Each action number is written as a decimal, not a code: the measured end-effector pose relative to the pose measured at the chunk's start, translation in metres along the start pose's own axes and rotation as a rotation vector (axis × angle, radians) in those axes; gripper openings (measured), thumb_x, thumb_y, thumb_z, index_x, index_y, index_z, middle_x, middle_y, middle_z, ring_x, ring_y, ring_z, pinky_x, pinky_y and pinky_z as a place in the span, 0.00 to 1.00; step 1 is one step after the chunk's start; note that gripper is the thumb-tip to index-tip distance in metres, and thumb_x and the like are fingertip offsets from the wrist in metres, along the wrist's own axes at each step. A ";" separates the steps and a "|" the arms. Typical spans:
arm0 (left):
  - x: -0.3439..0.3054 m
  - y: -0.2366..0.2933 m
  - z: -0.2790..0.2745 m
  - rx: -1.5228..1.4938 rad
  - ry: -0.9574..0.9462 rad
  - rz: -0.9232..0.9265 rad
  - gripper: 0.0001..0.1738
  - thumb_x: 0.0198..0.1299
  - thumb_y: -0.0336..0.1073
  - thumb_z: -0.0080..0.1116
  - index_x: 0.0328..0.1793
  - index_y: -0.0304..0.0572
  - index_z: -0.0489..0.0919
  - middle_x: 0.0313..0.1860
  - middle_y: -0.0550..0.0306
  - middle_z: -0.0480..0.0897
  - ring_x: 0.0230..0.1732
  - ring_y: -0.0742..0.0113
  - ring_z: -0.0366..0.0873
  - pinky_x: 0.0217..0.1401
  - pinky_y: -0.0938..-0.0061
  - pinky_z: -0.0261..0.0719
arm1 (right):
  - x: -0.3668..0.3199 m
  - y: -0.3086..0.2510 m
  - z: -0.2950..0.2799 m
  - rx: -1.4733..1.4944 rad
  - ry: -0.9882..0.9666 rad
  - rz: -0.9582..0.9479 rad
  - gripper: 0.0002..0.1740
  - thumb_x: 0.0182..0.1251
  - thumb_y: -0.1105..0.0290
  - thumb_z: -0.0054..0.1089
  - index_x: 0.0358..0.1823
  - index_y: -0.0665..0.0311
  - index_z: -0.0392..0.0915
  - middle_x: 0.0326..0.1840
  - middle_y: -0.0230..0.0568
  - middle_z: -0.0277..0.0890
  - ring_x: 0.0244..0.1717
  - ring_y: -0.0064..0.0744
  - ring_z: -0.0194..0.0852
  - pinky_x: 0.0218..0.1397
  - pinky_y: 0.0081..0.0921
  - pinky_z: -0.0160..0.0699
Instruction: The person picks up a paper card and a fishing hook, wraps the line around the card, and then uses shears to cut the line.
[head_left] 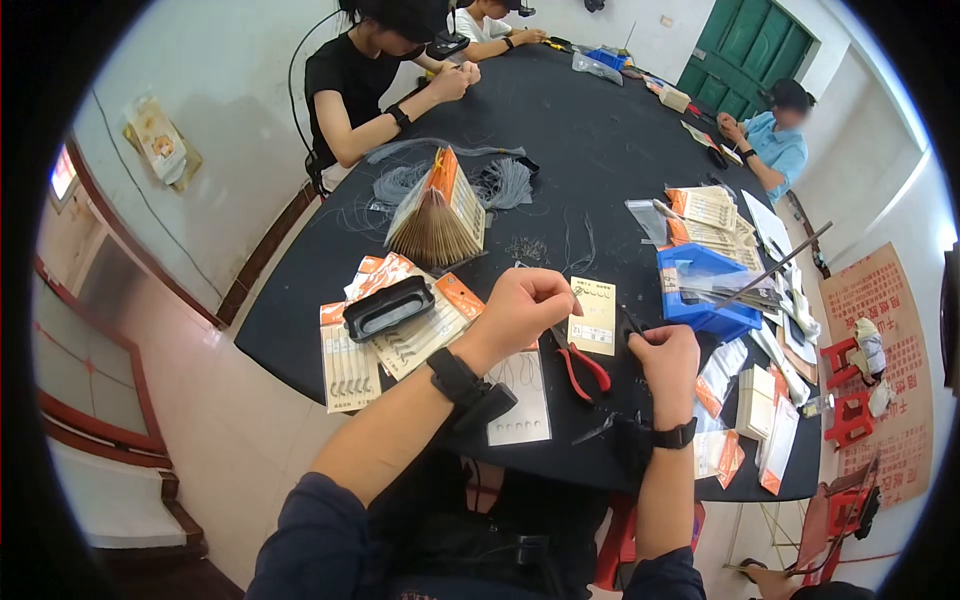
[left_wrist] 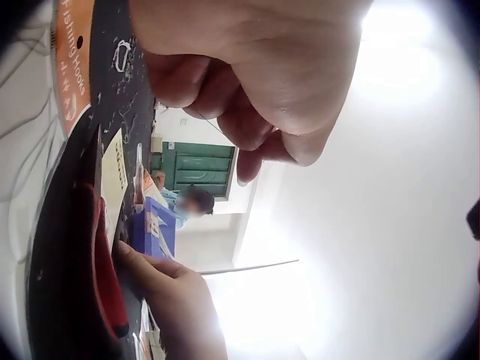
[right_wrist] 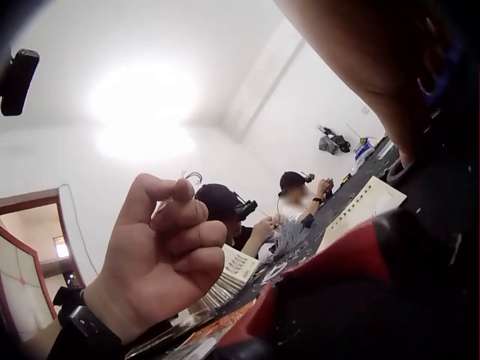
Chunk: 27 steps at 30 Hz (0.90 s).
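My left hand [head_left: 528,305] is raised over the table, thumb and forefinger pinched together. A small dark curved fishing hook [right_wrist: 195,177] sticks out at its fingertips in the right wrist view. Below and beside it lies a cream card [head_left: 594,335] with a row of hooks printed or fixed along its top. Red-handled pliers [head_left: 590,374] lie on the table just left of the card's lower end. My right hand [head_left: 668,360] is low on the table right of the card, fingertips at a thin dark object [head_left: 631,319]; I cannot tell whether it grips it.
A black tray [head_left: 390,308] sits on hook packets [head_left: 345,372] at left, near a fanned card stack [head_left: 440,225] and coiled line [head_left: 400,187]. A blue bin [head_left: 715,315] stands at right with a long rod. Several people work around the black table [head_left: 590,150].
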<state>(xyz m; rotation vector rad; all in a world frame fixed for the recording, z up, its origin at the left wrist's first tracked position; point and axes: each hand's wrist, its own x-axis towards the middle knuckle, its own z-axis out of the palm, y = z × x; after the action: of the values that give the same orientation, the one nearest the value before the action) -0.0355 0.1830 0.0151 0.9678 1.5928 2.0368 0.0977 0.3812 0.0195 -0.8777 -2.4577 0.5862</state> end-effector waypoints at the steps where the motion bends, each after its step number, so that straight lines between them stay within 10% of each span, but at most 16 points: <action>1: -0.001 0.002 0.000 0.006 0.004 -0.009 0.09 0.59 0.28 0.54 0.31 0.33 0.84 0.20 0.71 0.73 0.22 0.87 0.61 0.24 0.84 0.56 | 0.003 0.002 -0.001 0.067 -0.044 0.070 0.16 0.50 0.64 0.74 0.32 0.72 0.85 0.34 0.48 0.82 0.34 0.38 0.81 0.41 0.31 0.78; 5: -0.002 0.007 -0.001 0.012 0.007 0.009 0.09 0.59 0.27 0.54 0.31 0.33 0.84 0.21 0.71 0.74 0.23 0.87 0.62 0.25 0.84 0.57 | 0.014 0.002 -0.006 0.438 -0.112 0.106 0.14 0.63 0.64 0.67 0.39 0.70 0.85 0.38 0.43 0.85 0.32 0.21 0.79 0.37 0.23 0.79; 11: -0.004 0.007 0.002 -0.016 -0.002 0.031 0.07 0.57 0.28 0.56 0.30 0.33 0.83 0.19 0.70 0.75 0.21 0.88 0.64 0.22 0.84 0.58 | 0.003 -0.015 -0.004 1.437 -0.452 0.252 0.12 0.68 0.75 0.62 0.52 0.63 0.77 0.51 0.45 0.83 0.39 0.29 0.85 0.39 0.21 0.84; 27: -0.008 0.009 0.007 0.157 -0.142 0.052 0.07 0.55 0.26 0.55 0.29 0.31 0.83 0.24 0.63 0.81 0.25 0.84 0.72 0.27 0.84 0.69 | -0.019 -0.044 0.001 1.360 -0.354 -0.035 0.13 0.71 0.69 0.61 0.50 0.58 0.68 0.48 0.54 0.83 0.42 0.35 0.87 0.36 0.19 0.85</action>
<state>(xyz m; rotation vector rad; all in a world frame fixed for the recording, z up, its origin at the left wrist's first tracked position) -0.0244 0.1802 0.0221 1.1933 1.6860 1.8521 0.0892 0.3374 0.0366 -0.1364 -1.6238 2.1135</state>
